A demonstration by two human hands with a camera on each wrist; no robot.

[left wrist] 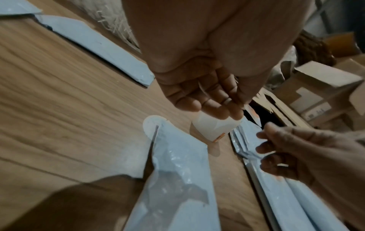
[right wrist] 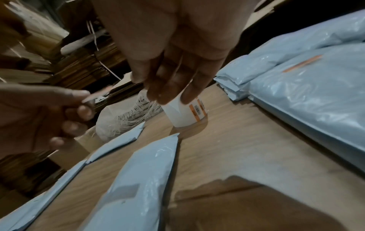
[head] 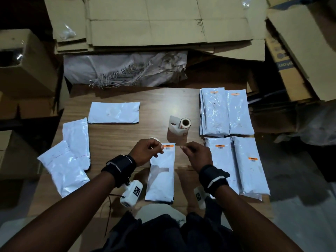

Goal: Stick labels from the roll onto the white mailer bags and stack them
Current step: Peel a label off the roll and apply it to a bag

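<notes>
Head view: label roll [head: 184, 123] (upright) beyond hands, labelled stacks [head: 226, 113] right.

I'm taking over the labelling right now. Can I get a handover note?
Left hand: pinches a label over the top end of the centre bag; it looks not yet pressed down.
Right hand: relaxed beside it, holding nothing.
Roll: lies on the table behind the centre bag.
Done: labelled bags stacked on the right.
Left: stick this label, stack the bag, then do the three plain bags on the left.
</notes>
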